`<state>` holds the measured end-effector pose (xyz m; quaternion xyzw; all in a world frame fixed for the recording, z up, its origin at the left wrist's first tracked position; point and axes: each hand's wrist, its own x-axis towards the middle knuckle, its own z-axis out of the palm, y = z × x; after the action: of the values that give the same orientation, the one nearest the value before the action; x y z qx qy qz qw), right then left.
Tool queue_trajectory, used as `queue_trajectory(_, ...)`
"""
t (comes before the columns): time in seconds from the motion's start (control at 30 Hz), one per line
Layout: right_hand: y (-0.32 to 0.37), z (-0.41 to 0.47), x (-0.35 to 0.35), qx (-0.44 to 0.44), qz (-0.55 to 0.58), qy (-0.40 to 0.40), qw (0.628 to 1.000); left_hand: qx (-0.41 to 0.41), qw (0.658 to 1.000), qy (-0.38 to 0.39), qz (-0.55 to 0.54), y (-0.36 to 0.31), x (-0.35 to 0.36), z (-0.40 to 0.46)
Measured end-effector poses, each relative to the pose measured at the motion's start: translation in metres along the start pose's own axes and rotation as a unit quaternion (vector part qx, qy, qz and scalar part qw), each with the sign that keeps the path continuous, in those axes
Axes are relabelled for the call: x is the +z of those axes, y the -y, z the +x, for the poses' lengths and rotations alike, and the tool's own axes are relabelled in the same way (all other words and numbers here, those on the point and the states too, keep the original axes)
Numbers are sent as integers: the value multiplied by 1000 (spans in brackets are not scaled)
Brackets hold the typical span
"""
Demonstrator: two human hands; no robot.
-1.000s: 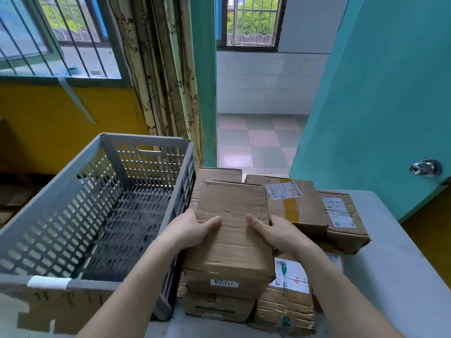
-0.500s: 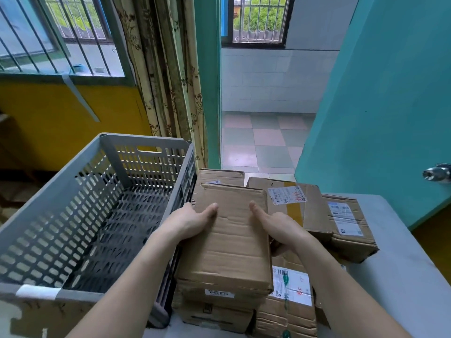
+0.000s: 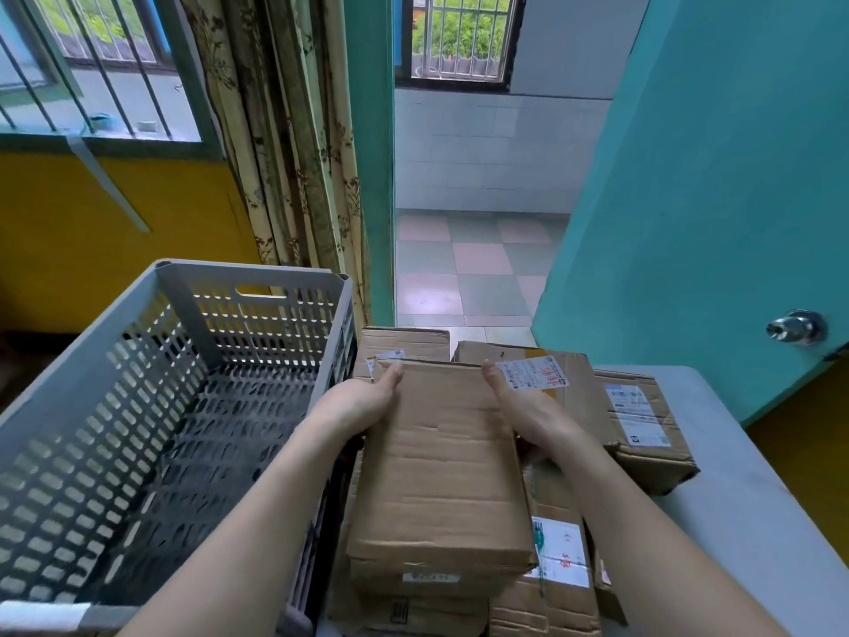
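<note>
Both hands are on the plain cardboard box (image 3: 441,466) right now, one at each long side. The left hand (image 3: 358,402) clasps the left edge, thumb laid flat on top near the far corner, the other fingers tucked out of sight under the side. The right hand (image 3: 523,411) mirrors it on the right edge, thumb on top, fingers wrapped below. A firm two-handed hold, with the box lying roughly level and its long axis running away from the camera.

Where is it? Over the pile of parcels, just right of the grey perforated crate (image 3: 248,271), whose right wall stands next to the left wrist. Whether the box rests on the carton beneath (image 3: 404,611) or hangs slightly clear of it, I cannot tell. A small white sticker shows on its near end face.

Around it, a brown carton (image 3: 404,344) pokes out behind the left thumb, and a carton with a white shipping label (image 3: 581,397) lies behind the right thumb. Further right sits another labelled carton (image 3: 643,434), its near corner crumpled. Beside the right forearm is a parcel with a white label (image 3: 558,549) bearing green print. The pile stands on a pale table (image 3: 758,521).

Beyond, a teal door (image 3: 712,177) with a metal knob (image 3: 794,327) stands open onto a pink-and-green tiled floor (image 3: 468,268). A patterned curtain (image 3: 294,154) hangs beside a barred window (image 3: 92,62).
</note>
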<state>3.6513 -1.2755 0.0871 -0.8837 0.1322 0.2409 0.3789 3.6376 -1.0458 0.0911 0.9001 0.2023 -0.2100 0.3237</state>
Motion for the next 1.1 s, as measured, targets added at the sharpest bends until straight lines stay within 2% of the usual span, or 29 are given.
queue_trajectory(0.27, -5, 28, 13, 5, -63, -39, 997, 5, 1000, 6, -7, -8, 3, 8)
queue_trajectory(0.43, 0, 19, 10, 11, -66, -19, 998, -2, 999, 19, -47, -8, 1, 1)
queue_trajectory(0.63, 14, -18, -8, -32, -18, -37, 999, 37, 997, -31, -61, -15, -15, -17)
queue_trajectory(0.83, 25, -62, -32, -77, 152, -41, 984, 91, 982, -61, -153, -19, -45, -42)
queue_trajectory(0.97, 20, -65, -39, -83, 93, -52, 991, 127, 970, -89, -185, -14, -52, -55)
queue_trajectory(1.03, 14, -62, -40, -88, 84, -62, 991, 143, 967, -69, -200, -12, -52, -65)
queue_trajectory(1.1, 13, -67, -38, -91, 110, -36, 989, 156, 967, -52, -195, -12, -50, -74)
